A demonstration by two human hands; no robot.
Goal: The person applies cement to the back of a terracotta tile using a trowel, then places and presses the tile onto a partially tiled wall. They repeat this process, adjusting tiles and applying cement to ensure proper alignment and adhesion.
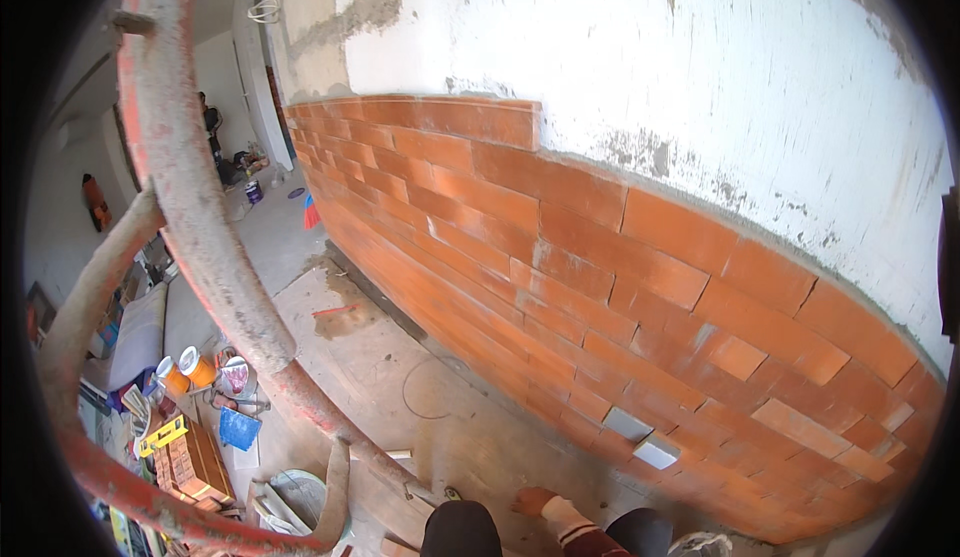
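My right hand (535,501) reaches in from the lower edge, in a dark red sleeve with a pale cuff. It hangs low between my two dark-clad knees (460,530), above the floor. Its fingers are small and partly hidden, so I cannot make out whether it holds anything. My left hand is out of the picture. To the right of the hand rises a wall faced with orange-red brick tiles (580,282). Two grey square boxes (657,450) are set low in the tiling. White plaster (620,57) covers the wall above the tiles.
A cement-crusted red tubular frame (215,217) curves across the left side. Beyond it stand a tile stack (190,462) with a yellow spirit level (163,437), a pale green bucket (298,497), a blue flat piece (240,428) and orange-and-white tubs (197,365). A person (210,125) stands far back.
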